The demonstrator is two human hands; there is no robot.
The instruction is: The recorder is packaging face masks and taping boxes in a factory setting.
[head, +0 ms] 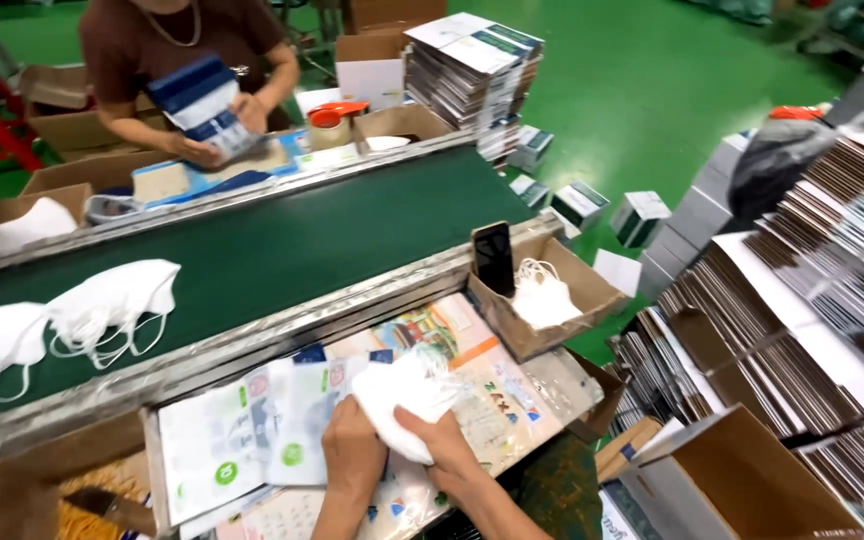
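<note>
Both hands sit at the near edge of the desk (512, 420), pressed together on a white mask (407, 395). The left hand (352, 450) lies curled over the mask's lower left part; the right hand (442, 445) grips it from the right, fingers bent under the cloth. How much of the mask is folded beneath the palms cannot be made out, and both forearms are cut off by the bottom edge.

The mask rests over a clear pouch (282, 430) with green round marks, on top of colourful printed sheets; the pouch's mouth is hidden under the hands. At the desk's right corner stands a brown box (572, 300) holding more white masks and a dark phone (494, 257) propped upright against its wall.

Beyond the desk's far edge runs a green belt (282, 245), with two piles of masks (102, 300) at its left end, the leftmost cut off by the frame. Across the belt a person (182, 60), head out of view, holds a blue-and-white packet (202, 100) in both hands. Stacks of flat cartons (802, 300) on the right are blurred.
</note>
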